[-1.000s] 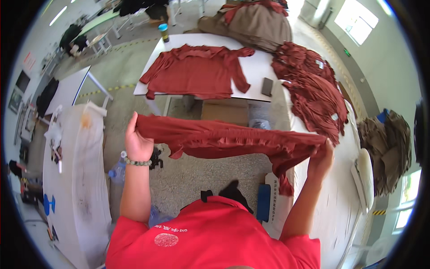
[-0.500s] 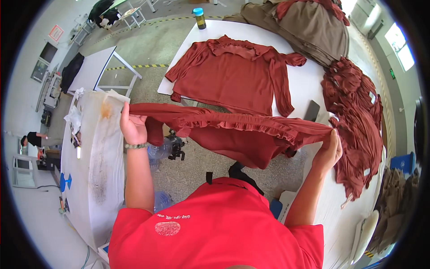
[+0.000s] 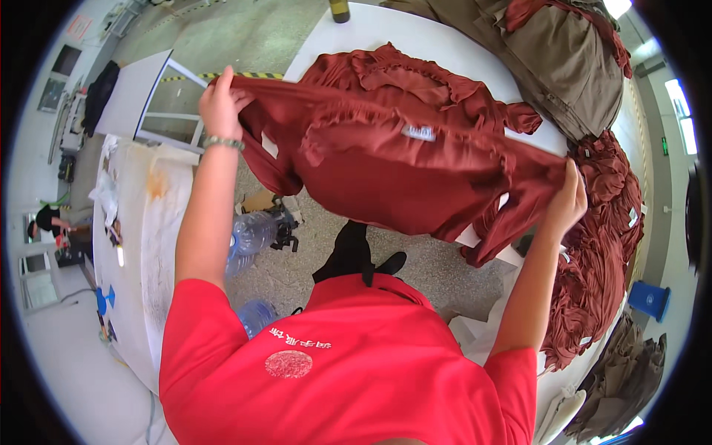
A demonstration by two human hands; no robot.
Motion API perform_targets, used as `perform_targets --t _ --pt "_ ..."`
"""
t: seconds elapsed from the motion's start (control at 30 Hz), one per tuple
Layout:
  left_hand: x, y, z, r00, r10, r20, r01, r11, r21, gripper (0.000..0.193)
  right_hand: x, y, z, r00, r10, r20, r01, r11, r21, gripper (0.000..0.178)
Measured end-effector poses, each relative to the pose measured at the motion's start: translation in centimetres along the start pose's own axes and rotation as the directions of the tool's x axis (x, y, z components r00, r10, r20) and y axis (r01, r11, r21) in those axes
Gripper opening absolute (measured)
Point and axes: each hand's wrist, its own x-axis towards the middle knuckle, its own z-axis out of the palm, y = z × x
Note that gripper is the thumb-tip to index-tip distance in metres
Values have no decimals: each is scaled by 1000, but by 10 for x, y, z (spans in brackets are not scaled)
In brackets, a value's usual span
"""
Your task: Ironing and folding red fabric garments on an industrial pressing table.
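Rust-red garment point(image 3: 400, 159) held spread above the white table point(image 3: 415, 37).
Left hand point(image 3: 221, 104) grips its left edge, right hand point(image 3: 567, 200) its right edge; both fists closed on fabric, garment overlying another red garment point(image 3: 415, 74).

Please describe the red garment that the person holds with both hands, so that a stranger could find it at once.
Start at the white table at the top of the view. Just over its near edge, a rust-red garment is stretched between the left hand and right hand. Unlike the heaped red garments on the right, it is lifted, spread wide, and shows a small white label.
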Motion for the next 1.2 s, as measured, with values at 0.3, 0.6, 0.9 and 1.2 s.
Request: perform_targets --t 0.3,0.6,0.9,1.2 --pt "165 -179 165 944 -179 278 105 960 260 31 132 156 141 918 388 82 -353 893 -278 38" --pt "103 -278 172 342 81 936 -933 148 328 54 -12 201 168 804 452 387 174 442 -880 82" --pt "151 -299 178 252 13 968 -966 62 251 70 22 223 188 732 619 286 246 151 -957 92" --pt "55 -206 224 247 -220 944 -140 956 260 21 -91 136 99 834 492 251 2 452 -892 45"
